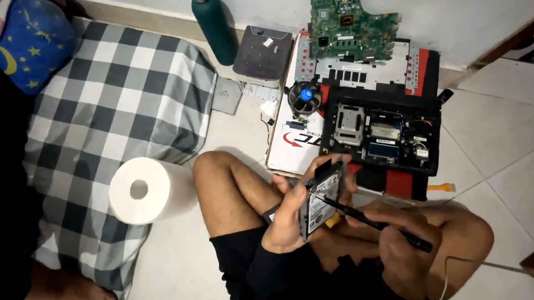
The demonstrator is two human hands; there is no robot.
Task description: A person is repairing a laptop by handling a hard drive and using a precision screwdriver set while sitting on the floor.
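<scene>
Firmly the left hand (288, 220) gripped a hard drive (322, 197) — the right hand (404, 249) pinched a black screwdriver (372, 220), its tip touching the drive.

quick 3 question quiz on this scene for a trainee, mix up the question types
1. True or false: the left hand holds the hard drive tilted up on edge.
2. Where does the tip of the black screwdriver in the right hand sit? A) on the hard drive B) on the green circuit board C) on the paper roll
3. Fill in: the opened laptop base lies on the floor in front of the person, and the green bottle stands by the ____.

Key
1. True
2. A
3. wall
</scene>
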